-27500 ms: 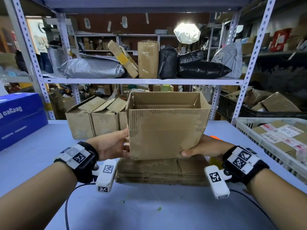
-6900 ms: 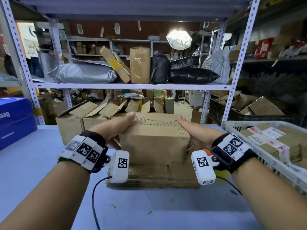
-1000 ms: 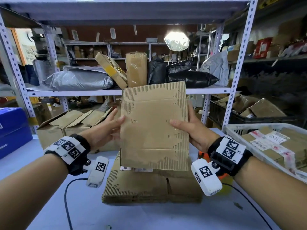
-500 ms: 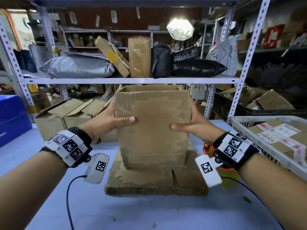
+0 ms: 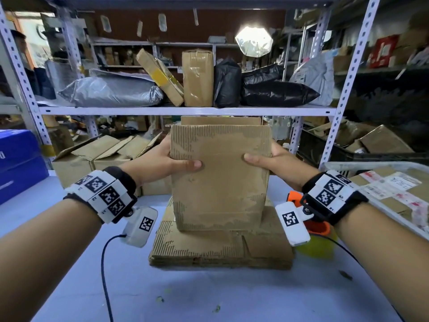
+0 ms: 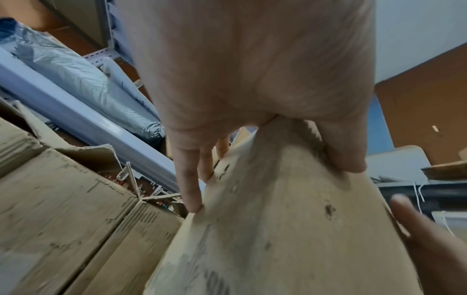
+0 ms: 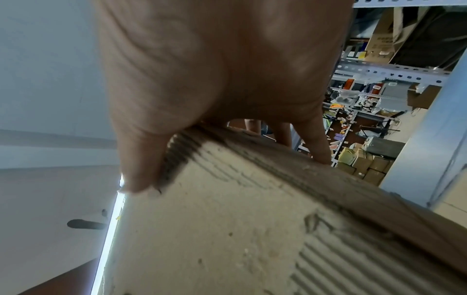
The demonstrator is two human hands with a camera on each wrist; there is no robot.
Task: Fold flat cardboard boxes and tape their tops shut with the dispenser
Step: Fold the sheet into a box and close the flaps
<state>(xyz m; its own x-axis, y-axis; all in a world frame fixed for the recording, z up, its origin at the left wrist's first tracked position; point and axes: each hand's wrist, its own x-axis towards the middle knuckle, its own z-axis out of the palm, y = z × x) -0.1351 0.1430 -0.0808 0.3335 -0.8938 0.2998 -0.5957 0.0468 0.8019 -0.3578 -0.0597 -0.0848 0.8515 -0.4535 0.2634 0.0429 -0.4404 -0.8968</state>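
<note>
A worn brown cardboard box [image 5: 220, 182] stands opened into a tube on a stack of flat boxes [image 5: 220, 247], with its top flaps up. My left hand [image 5: 162, 161] grips its left edge, thumb on the front face and fingers behind. My right hand [image 5: 276, 161] grips the right edge the same way. In the left wrist view the left hand [image 6: 252, 139] pinches the box [image 6: 290, 229] corner; in the right wrist view the right hand [image 7: 215, 123] clasps the box [image 7: 252, 229] edge. An orange tape dispenser [image 5: 318, 228] with a yellow roll lies right of the stack, partly hidden by my wrist.
Several folded open-topped boxes [image 5: 97, 159] stand at the back left. A blue carton [image 5: 16, 163] sits far left. A white crate [image 5: 390, 189] of labelled parcels is at the right. A metal shelf [image 5: 185, 110] with bags and parcels runs behind the pale blue table [image 5: 209, 298].
One second ago the box was a flat sheet held up; it has since been spread into a square tube and lowered onto the flat stack, and my thumbs now sit lower on its front.
</note>
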